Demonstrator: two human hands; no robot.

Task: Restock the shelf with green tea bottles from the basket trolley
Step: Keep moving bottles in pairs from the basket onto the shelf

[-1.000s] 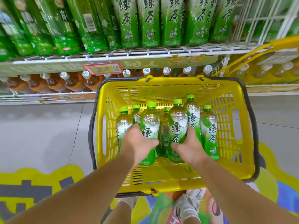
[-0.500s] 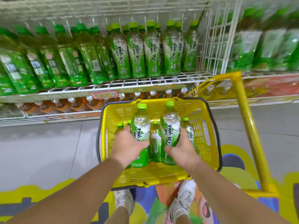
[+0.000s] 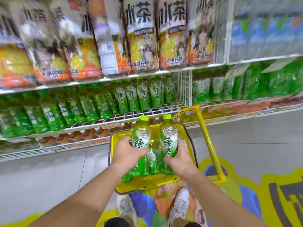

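My left hand (image 3: 127, 153) grips a green tea bottle (image 3: 140, 138) with a green cap, held upright above the yellow basket trolley (image 3: 116, 140). My right hand (image 3: 179, 157) grips a second green tea bottle (image 3: 168, 141) beside it, also upright. More green tea bottles (image 3: 151, 163) stand in the basket between and under my hands. Ahead, a white wire shelf (image 3: 157, 110) carries rows of the same green tea bottles (image 3: 144, 95), with a bare strip of wire along its front right.
The trolley's yellow handle (image 3: 207, 141) slants up on the right. Pale bottles with orange labels (image 3: 141, 33) fill the shelf above, brown tea bottles (image 3: 85, 134) the one below. A white wire divider (image 3: 184, 87) bounds the green tea section. My shoes (image 3: 179, 205) stand on a coloured floor sticker.
Both hands have lifted their bottles up out of the basket. The view has tilted upward, bringing the upper shelf into sight.
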